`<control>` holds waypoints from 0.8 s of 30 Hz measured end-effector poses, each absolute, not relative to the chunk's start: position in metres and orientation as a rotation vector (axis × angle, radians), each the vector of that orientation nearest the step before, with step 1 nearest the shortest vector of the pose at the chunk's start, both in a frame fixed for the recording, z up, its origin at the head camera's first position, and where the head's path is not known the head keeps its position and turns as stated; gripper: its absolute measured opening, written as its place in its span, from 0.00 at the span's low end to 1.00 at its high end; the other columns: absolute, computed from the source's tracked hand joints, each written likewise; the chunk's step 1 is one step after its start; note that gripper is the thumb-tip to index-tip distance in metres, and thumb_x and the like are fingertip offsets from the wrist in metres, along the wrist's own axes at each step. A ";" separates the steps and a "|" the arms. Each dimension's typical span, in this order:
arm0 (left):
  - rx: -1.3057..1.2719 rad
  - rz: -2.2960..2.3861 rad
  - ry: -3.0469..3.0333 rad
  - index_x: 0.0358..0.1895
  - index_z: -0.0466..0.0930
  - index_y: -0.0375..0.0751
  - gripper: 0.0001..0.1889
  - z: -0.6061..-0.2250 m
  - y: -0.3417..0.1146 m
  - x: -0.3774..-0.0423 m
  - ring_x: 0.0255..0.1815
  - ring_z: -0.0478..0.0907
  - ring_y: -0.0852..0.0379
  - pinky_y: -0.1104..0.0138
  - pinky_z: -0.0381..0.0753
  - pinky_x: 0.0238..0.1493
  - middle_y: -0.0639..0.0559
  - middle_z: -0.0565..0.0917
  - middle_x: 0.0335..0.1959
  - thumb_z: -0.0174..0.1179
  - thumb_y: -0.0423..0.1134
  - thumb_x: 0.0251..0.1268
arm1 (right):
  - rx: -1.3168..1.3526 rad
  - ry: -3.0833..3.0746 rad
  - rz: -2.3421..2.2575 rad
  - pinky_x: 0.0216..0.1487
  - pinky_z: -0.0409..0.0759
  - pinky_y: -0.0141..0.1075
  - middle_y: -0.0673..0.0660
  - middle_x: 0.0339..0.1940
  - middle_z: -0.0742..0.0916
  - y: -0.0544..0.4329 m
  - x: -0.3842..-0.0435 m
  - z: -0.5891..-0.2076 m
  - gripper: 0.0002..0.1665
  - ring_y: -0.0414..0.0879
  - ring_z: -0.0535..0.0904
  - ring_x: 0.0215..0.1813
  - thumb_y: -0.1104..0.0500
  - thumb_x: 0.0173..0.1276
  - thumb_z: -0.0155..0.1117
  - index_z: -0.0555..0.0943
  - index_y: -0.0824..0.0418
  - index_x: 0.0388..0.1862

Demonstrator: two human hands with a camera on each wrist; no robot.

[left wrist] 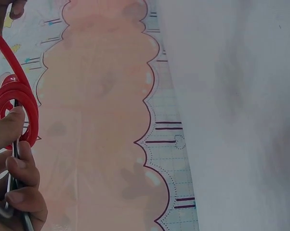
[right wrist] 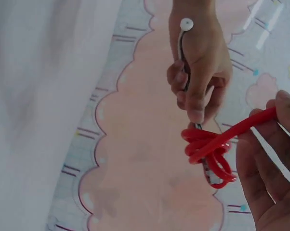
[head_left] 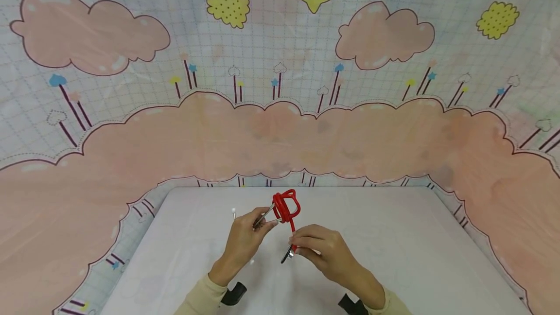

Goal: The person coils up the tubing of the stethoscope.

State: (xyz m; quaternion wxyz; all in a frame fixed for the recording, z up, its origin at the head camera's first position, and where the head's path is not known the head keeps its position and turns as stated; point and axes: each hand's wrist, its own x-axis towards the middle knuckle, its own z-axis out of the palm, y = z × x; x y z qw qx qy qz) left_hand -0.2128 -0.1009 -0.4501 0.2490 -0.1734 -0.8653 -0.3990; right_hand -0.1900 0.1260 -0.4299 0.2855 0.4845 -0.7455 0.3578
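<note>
My left hand grips a slender two-armed metal tool with white knobs at its handle ends. A thick red cord is wound in several loops around the tool's far end. In the right wrist view, the white knob shows behind the left hand, and the loops sit beyond its fingertips. My right hand pinches the cord's hanging end between thumb and fingers. A black and silver piece sticks out below those fingertips; I cannot tell what it is.
Both hands work above a white table. Behind it hangs a cloth backdrop with pink clouds and yellow shapes. Black straps sit by the cuffs of pale sleeves.
</note>
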 end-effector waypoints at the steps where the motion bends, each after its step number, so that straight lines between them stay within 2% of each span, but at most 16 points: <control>1: -0.474 -1.084 -2.351 0.48 0.83 0.39 0.19 -0.450 -0.100 -0.213 0.21 0.66 0.68 0.76 0.70 0.21 0.60 0.75 0.21 0.73 0.39 0.53 | 1.255 -2.012 1.007 0.48 0.82 0.27 0.49 0.38 0.88 0.126 -0.190 -0.430 0.09 0.41 0.84 0.44 0.61 0.60 0.71 0.87 0.56 0.40; 4: -0.478 -1.079 -2.334 0.48 0.83 0.38 0.19 -0.449 -0.099 -0.212 0.21 0.66 0.68 0.76 0.71 0.22 0.60 0.75 0.21 0.73 0.39 0.53 | 1.112 -2.082 1.174 0.41 0.80 0.27 0.47 0.34 0.88 0.124 -0.188 -0.432 0.09 0.38 0.80 0.41 0.63 0.59 0.72 0.87 0.54 0.38; 8: -0.488 -1.069 -2.317 0.48 0.84 0.38 0.19 -0.448 -0.098 -0.211 0.21 0.66 0.68 0.76 0.71 0.22 0.60 0.76 0.21 0.74 0.37 0.52 | 0.992 -2.141 1.322 0.30 0.74 0.27 0.47 0.28 0.86 0.122 -0.188 -0.435 0.08 0.34 0.73 0.32 0.65 0.60 0.71 0.87 0.53 0.36; 12: -0.495 -1.046 -2.315 0.49 0.83 0.38 0.19 -0.450 -0.097 -0.211 0.21 0.65 0.69 0.77 0.70 0.22 0.60 0.75 0.21 0.73 0.39 0.52 | 0.936 -2.175 1.411 0.24 0.71 0.27 0.50 0.25 0.83 0.118 -0.186 -0.437 0.07 0.32 0.70 0.28 0.66 0.62 0.69 0.86 0.53 0.33; 19: -0.515 -1.011 -2.273 0.49 0.84 0.38 0.19 -0.451 -0.097 -0.210 0.22 0.66 0.68 0.77 0.70 0.23 0.61 0.75 0.21 0.74 0.38 0.52 | 0.810 -2.289 1.562 0.24 0.72 0.28 0.53 0.22 0.83 0.115 -0.185 -0.438 0.06 0.33 0.70 0.26 0.63 0.67 0.65 0.85 0.55 0.30; 24: -0.553 -0.963 -2.213 0.48 0.85 0.37 0.20 -0.451 -0.096 -0.209 0.23 0.67 0.67 0.78 0.70 0.23 0.59 0.77 0.22 0.74 0.38 0.51 | 0.745 -2.341 1.699 0.33 0.79 0.30 0.58 0.27 0.87 0.116 -0.185 -0.437 0.11 0.35 0.78 0.31 0.59 0.72 0.61 0.84 0.58 0.29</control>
